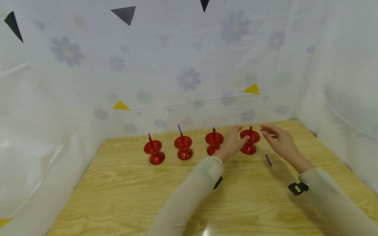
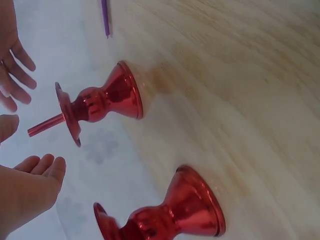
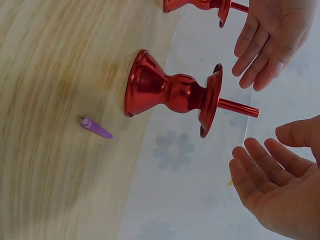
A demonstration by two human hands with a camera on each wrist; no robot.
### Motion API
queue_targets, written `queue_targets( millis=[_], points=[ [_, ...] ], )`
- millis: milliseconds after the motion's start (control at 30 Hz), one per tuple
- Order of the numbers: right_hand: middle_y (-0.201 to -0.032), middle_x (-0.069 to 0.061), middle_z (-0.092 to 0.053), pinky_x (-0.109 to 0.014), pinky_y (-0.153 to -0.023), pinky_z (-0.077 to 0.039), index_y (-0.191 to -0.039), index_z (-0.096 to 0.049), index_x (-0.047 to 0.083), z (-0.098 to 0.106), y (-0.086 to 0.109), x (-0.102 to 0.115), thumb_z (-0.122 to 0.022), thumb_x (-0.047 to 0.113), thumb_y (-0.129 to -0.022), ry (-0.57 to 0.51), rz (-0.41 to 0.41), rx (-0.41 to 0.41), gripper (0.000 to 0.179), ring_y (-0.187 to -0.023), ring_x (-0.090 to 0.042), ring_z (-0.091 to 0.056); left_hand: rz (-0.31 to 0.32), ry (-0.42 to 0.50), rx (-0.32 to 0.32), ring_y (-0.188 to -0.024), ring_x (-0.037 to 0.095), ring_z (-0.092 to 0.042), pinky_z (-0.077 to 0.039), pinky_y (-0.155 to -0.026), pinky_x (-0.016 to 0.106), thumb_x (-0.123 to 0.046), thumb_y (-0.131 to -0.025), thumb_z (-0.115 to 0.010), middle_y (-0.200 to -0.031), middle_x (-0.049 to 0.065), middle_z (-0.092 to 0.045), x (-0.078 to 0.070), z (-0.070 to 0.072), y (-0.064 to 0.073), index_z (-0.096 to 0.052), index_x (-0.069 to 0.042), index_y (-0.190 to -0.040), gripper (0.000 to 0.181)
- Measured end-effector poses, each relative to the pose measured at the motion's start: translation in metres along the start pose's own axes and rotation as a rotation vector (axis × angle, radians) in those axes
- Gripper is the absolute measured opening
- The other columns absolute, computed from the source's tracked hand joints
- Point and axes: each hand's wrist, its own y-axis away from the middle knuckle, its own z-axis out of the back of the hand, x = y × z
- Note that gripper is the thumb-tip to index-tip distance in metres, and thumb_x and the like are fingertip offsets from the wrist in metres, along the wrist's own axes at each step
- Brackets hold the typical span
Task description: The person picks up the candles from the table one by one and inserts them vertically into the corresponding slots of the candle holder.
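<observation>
A shiny red candle holder [image 1: 249,149] with a dish and a thin upright tube stands at the right end of a row. My left hand [image 1: 232,143] is beside it on the left, fingers relaxed and holding nothing. On the other side my right hand [image 1: 280,142] is raised with its palm toward the holder, also holding nothing. In the right wrist view both hands flank the bare red tube [image 3: 240,108], apart from it. A thin purple candle [image 1: 268,160] lies on the table in front of the holder, below my right hand.
Further left stand three more red holders: one with a purple candle [image 1: 149,135], one with a tall blue candle [image 1: 179,128], and one partly behind my left hand with a short bluish tip [image 1: 214,128]. The wooden table [image 1: 124,193] meets flower-patterned sheeting [image 1: 165,82] at the back.
</observation>
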Motion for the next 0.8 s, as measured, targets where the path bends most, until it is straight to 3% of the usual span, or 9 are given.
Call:
queue_targets(
  millis=[133,200,267,333,400,633,800],
  points=[
    [-0.119,-0.026,-0.061,-0.006,-0.075,-0.04,-0.132,-0.054,-0.004,0.001,0.004,-0.009,-0.051,0.016,-0.101,0.014,-0.028,0.025,0.037,-0.099,-0.017,-0.059,0.03,-0.005,0.027,-0.134,0.019,-0.041,-0.039,-0.106,0.031,-0.031,-0.096,-0.061,-0.146,0.005,-0.044,0.0,-0.011,-0.008,-0.04,-0.008,-0.147,0.06],
    [-0.12,-0.027,-0.06,-0.018,-0.078,-0.049,-0.132,-0.053,-0.005,0.001,0.005,-0.012,-0.051,0.016,-0.101,0.017,-0.041,0.041,0.038,-0.102,-0.033,-0.059,0.05,0.0,0.043,-0.135,0.019,-0.04,-0.039,-0.106,0.032,-0.032,-0.096,-0.061,-0.148,0.004,-0.042,0.0,-0.014,-0.01,-0.037,-0.01,-0.148,0.062],
    [-0.121,-0.028,-0.059,-0.034,-0.082,-0.052,-0.133,-0.051,-0.006,0.0,0.006,-0.015,-0.05,0.016,-0.102,0.017,-0.055,0.059,0.039,-0.104,-0.04,-0.057,0.061,0.01,0.054,-0.135,0.019,-0.04,-0.04,-0.106,0.032,-0.033,-0.096,-0.06,-0.149,0.004,-0.04,0.001,-0.016,-0.011,-0.035,-0.01,-0.149,0.063],
    [-0.122,-0.029,-0.058,-0.05,-0.084,-0.049,-0.134,-0.049,-0.007,-0.001,0.007,-0.017,-0.048,0.016,-0.102,0.021,-0.07,0.077,0.04,-0.106,-0.042,-0.057,0.069,0.017,0.061,-0.134,0.019,-0.041,-0.04,-0.105,0.032,-0.033,-0.096,-0.06,-0.149,0.005,-0.04,0.002,-0.017,-0.011,-0.034,-0.009,-0.149,0.064],
    [-0.122,-0.03,-0.057,-0.057,-0.085,-0.047,-0.134,-0.048,-0.008,-0.002,0.008,-0.02,-0.047,0.017,-0.103,0.022,-0.085,0.098,0.041,-0.107,-0.044,-0.056,0.076,0.02,0.069,-0.134,0.02,-0.041,-0.041,-0.104,0.031,-0.033,-0.096,-0.06,-0.149,0.005,-0.04,0.003,-0.017,-0.011,-0.033,-0.009,-0.15,0.065],
    [-0.128,-0.035,-0.05,-0.061,-0.091,-0.043,-0.135,-0.044,-0.013,-0.002,0.011,-0.029,-0.047,0.018,-0.103,0.027,-0.123,0.175,0.045,-0.112,-0.05,-0.051,0.088,-0.041,0.094,-0.135,0.02,-0.041,-0.038,-0.106,0.03,-0.037,-0.095,-0.06,-0.149,0.008,-0.04,0.006,-0.019,-0.013,-0.032,-0.007,-0.15,0.068],
    [-0.131,-0.037,-0.046,-0.063,-0.094,-0.039,-0.135,-0.042,-0.015,-0.002,0.011,-0.037,-0.048,0.017,-0.103,0.055,-0.135,0.23,0.046,-0.115,-0.053,-0.047,0.105,-0.047,0.099,-0.128,0.019,-0.048,-0.043,-0.101,0.028,-0.035,-0.095,-0.06,-0.146,0.009,-0.044,0.009,-0.022,-0.015,-0.034,-0.006,-0.149,0.066]
  ],
)
